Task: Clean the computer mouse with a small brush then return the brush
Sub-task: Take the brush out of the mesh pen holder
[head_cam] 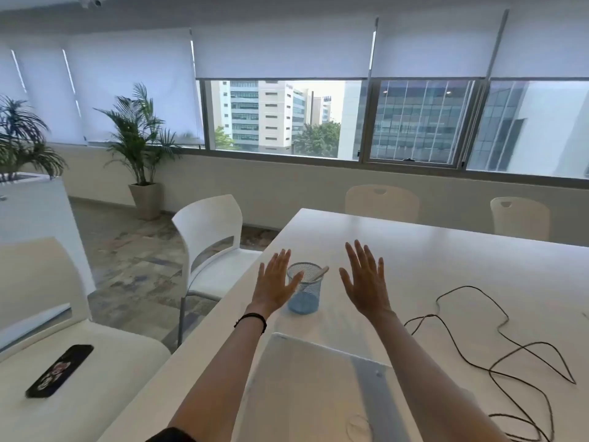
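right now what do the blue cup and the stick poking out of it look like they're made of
The blue cup looks like metal wire mesh with a painted blue finish: a fine see-through grid and a solid rim show. The stick leaning inside is pale and matte, probably wood or light plastic; the picture is too blurred to settle which.

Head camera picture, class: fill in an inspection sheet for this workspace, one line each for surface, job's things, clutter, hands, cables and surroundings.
Surface: white table, mostly bare.
Job's things: brush handle leaning in the blue mesh cup; no mouse seen.
Clutter: closed laptop at the near edge; phone on the chair seat to the left.
Hands: left hand and right hand both open, fingers spread, raised either side of the cup, holding nothing.
Cables: dark cable looping loosely on the table to the right.
Surroundings: white chairs, potted plants, windows with blinds partly lowered.
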### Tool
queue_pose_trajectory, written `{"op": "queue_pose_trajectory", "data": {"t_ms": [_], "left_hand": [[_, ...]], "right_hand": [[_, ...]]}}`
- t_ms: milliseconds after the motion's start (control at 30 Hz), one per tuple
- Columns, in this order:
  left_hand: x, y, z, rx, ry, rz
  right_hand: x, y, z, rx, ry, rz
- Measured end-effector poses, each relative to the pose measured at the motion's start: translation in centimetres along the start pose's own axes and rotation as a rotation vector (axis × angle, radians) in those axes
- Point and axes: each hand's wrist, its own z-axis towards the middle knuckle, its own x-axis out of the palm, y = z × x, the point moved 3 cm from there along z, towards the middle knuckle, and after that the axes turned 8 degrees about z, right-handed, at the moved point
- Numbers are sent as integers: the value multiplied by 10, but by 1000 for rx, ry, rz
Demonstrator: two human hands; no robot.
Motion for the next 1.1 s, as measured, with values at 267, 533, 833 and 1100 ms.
{"op": "queue_pose_trajectory", "data": {"t_ms": [267, 533, 833, 1100], "left_hand": [[12, 5, 10, -53, 140, -8], [20, 9, 15, -60, 242, -53], [24, 14, 20, -68, 366, -105], [27, 18, 24, -106, 458, -158]], "right_hand": [[26, 13, 10, 78, 92, 106], [39, 25, 20, 122, 112, 123], [46, 23, 36, 208, 220, 97], [37, 30, 44, 303, 325, 166]]}}
